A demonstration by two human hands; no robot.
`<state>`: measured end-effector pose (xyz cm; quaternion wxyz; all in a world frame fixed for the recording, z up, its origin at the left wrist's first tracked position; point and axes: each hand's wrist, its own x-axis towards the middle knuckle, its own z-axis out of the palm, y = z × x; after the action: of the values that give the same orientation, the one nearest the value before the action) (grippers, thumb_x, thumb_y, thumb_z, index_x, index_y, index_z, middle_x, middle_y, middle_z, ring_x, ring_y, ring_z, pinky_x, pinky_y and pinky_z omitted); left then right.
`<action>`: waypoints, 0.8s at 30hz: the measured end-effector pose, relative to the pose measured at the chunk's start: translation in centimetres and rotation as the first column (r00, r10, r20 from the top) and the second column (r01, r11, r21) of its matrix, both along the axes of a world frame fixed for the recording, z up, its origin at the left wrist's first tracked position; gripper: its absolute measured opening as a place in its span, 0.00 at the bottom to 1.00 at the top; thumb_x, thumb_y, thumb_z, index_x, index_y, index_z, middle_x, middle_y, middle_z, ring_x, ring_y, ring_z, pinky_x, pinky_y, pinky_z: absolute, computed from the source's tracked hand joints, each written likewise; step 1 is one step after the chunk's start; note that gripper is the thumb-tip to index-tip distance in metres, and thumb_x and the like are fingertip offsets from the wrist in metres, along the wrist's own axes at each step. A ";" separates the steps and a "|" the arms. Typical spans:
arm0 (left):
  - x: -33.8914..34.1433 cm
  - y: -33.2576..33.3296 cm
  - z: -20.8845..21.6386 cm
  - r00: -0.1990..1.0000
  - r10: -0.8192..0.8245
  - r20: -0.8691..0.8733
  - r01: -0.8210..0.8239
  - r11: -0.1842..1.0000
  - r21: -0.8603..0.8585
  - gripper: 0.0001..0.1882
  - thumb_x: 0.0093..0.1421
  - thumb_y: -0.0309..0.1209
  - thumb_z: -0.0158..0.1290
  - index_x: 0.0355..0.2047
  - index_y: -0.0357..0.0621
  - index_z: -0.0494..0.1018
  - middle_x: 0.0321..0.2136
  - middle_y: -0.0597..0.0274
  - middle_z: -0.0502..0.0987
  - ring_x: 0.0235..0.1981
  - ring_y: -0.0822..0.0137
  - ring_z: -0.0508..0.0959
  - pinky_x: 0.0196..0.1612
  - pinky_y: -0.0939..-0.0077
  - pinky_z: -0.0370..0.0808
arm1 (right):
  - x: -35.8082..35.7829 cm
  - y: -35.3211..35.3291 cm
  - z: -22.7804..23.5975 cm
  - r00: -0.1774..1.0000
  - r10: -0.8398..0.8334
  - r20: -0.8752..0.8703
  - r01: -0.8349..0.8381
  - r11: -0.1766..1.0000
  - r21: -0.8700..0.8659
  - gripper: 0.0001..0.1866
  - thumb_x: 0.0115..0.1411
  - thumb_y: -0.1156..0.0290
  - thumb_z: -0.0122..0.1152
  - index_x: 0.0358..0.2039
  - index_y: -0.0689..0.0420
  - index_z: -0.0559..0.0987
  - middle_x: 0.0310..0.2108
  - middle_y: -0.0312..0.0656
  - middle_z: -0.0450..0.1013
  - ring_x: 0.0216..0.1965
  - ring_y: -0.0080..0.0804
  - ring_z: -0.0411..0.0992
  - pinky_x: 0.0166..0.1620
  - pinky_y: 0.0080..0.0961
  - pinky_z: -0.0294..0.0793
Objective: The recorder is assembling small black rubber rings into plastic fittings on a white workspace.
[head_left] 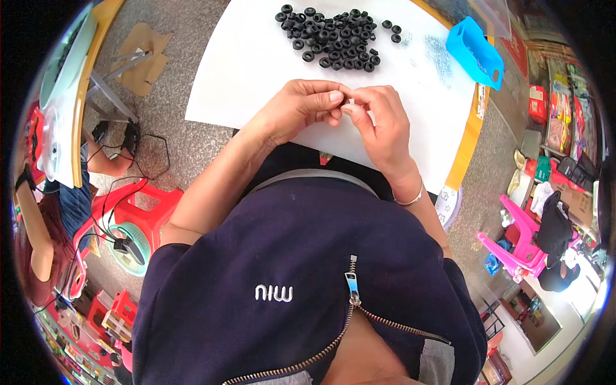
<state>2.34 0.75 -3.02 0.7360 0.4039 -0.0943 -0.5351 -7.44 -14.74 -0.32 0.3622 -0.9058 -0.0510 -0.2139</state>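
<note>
My left hand (301,109) and my right hand (384,125) meet fingertip to fingertip over the near part of the white tabletop (250,70). Pinched between their thumbs and fingers is a small black piece (345,101), mostly covered by the fingertips. Beyond my hands lies a loose pile of round black rings with holes (337,38), which look like rubber grommets. A few separate rings (396,30) sit just right of the pile. Neither hand touches the pile.
A blue plastic basket (473,54) stands at the table's far right, by the yellow edge (467,151). To the left are a red stool (144,208), a green basket (128,247) and trailing cables. Another person's arm (40,240) shows there. A pink stool (520,237) is at right.
</note>
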 end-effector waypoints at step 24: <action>-1.0 -0.4 0.1 0.942 0.023 -0.334 -0.137 0.936 -0.323 0.17 0.64 0.35 0.47 0.45 0.32 0.71 0.32 0.62 0.73 0.29 0.74 0.69 0.35 0.79 0.70 | 0.2 0.6 0.3 0.991 0.025 -0.135 0.059 0.807 0.587 0.13 0.58 0.75 0.57 0.44 0.61 0.75 0.42 0.41 0.68 0.35 0.24 0.72 0.40 0.21 0.72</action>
<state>1.37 0.32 -2.94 0.8216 0.1796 -0.0464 -0.5390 -7.22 -14.12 0.00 0.6262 -0.7614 0.0509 -0.1601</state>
